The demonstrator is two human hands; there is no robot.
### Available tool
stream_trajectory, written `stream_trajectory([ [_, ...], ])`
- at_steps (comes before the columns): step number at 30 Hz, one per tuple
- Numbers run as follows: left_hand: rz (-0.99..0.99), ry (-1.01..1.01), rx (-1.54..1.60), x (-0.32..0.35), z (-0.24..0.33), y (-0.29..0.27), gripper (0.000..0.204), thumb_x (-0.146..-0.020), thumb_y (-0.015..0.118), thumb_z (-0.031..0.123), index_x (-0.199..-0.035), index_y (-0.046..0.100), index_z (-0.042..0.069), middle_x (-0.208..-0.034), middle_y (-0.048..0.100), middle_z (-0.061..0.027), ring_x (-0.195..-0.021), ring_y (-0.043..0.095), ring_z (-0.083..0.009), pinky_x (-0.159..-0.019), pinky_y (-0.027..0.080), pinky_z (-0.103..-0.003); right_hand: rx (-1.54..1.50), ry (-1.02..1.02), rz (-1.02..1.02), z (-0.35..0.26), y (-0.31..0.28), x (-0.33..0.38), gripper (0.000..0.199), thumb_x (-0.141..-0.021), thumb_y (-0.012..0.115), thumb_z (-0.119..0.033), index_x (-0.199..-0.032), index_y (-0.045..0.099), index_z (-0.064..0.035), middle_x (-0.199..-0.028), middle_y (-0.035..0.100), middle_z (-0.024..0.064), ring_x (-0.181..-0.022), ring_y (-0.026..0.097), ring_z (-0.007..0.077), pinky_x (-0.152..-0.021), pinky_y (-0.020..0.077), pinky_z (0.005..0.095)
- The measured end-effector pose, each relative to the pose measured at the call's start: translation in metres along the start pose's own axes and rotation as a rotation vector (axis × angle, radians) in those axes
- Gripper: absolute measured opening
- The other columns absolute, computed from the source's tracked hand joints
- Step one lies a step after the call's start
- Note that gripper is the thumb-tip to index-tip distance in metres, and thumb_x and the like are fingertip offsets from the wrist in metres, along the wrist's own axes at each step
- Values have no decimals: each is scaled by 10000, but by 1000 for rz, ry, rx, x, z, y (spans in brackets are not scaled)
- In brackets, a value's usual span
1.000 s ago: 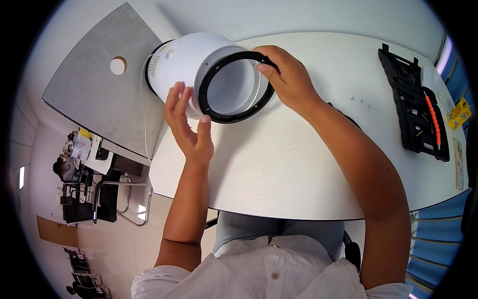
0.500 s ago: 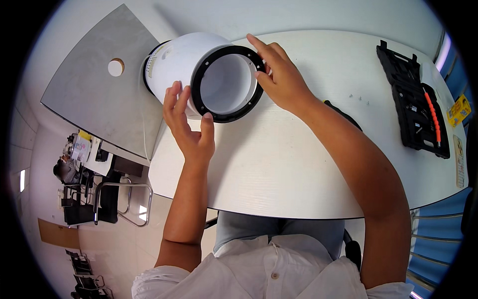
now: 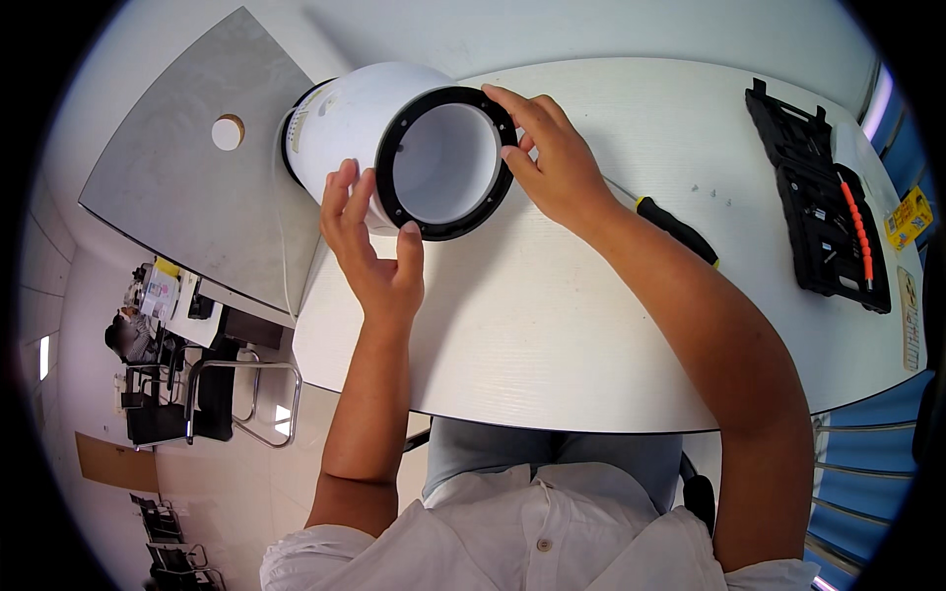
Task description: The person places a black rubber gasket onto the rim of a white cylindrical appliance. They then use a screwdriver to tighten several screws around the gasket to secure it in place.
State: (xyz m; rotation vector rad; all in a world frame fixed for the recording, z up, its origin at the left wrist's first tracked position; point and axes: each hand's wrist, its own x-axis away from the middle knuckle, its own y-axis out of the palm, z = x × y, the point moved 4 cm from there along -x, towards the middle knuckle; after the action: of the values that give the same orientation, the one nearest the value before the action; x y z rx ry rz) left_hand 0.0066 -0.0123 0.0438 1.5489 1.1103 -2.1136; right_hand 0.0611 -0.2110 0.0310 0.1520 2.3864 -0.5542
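A large white cylinder (image 3: 345,123) lies tilted at the far left of the table, its open mouth facing me. Around the mouth runs a black ring (image 3: 389,148) with small holes or screws in it. My left hand (image 3: 370,246) grips the ring's lower left edge, thumb on its face and fingers along the cylinder's side. My right hand (image 3: 557,158) holds the ring's right edge between the fingers and thumb. Next to my right forearm lies a screwdriver (image 3: 675,229) with a black and yellow handle, its shaft partly hidden by the wrist.
Several small screws (image 3: 712,194) lie on the white table (image 3: 552,345). At the right stand an open black tool case (image 3: 823,217) with an orange flexible shaft (image 3: 855,227) and a yellow box (image 3: 908,218). A grey table (image 3: 187,197) adjoins at the left; a person (image 3: 128,335) sits beyond it.
My right hand has moved slightly left and down along the ring, uncovering more of the screwdriver. The cylinder and ring have shifted or turned a little. The left hand has hardly moved.
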Motion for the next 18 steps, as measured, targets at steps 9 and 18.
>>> stream_trajectory([
  [9,4,14,18,2,-1,0,521,-790,580,67,-1299,470,44,-1415,377,-139,-1345,309,-308,-1100,245,-435,0,-52,23,1,0,-1,609,-839,539,52,-1374,448,-224,-999,484,34,-738,501,126,-703,457,271],
  [18,35,-11,80,1,-2,2,615,-685,564,1,-1289,497,95,-1403,393,-125,-1338,292,-341,-1091,225,-466,50,-19,-24,0,2,-1,627,-847,554,11,-1403,411,-242,-1024,470,29,-772,491,125,-716,459,273],
])
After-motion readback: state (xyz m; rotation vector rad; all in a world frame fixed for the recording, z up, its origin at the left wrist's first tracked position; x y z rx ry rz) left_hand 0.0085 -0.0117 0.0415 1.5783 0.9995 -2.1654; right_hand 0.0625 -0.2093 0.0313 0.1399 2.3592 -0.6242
